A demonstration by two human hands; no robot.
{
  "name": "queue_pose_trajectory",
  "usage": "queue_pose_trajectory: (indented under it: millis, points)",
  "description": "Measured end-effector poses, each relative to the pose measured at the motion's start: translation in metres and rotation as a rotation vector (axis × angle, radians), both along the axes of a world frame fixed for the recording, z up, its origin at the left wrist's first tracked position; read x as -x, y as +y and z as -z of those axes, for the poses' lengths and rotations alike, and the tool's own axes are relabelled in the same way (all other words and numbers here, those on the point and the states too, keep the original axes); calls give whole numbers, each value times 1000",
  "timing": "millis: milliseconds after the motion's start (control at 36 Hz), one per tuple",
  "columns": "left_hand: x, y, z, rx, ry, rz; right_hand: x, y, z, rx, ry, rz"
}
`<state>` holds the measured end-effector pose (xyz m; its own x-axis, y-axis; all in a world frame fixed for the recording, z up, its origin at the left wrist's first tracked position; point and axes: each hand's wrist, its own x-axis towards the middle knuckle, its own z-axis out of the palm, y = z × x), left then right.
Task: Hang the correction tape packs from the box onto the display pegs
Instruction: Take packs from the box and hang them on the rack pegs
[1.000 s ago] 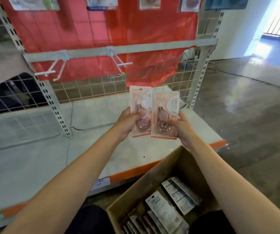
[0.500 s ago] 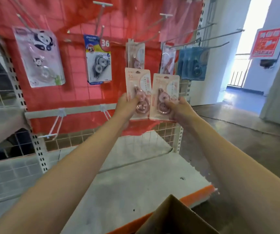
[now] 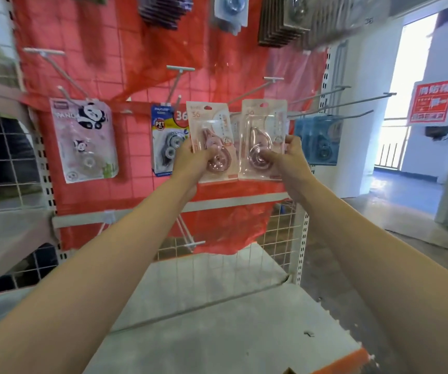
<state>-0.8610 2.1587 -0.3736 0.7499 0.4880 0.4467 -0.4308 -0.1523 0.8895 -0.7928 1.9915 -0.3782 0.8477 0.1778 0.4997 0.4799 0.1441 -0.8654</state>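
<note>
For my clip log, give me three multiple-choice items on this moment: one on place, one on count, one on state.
1. Where does the panda pack hang?
A. Left of the blue-and-black pack
B. Right of the blue packs
C. On the shelf base

2. How many pink packs does the person hold up?
A. One
B. Two
C. Four

3. What state are the held packs in?
A. Hung on pegs
B. Lying in the box
C. Gripped in the hands, not yet on a peg

Answers: 1 A, it hangs at the far left of the red backing. 2 B, the left hand holds the left pink pack and the right hand holds the right pink pack. 3 C, fingers clasp both packs in front of the display.
</note>
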Motion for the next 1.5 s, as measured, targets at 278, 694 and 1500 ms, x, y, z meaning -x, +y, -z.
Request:
queue_pose_trajectory:
  millis: [278,694,1500]
  points:
    - [-14,-6,-15,1,4,-42,-23,7,-16,24,14,5]
    - [-19,28,4,-109,120,-127,-82,78,-7,590,-24,275]
    - [-38,-41,-15,-287,51,17,-16,3,6,110,4,-269]
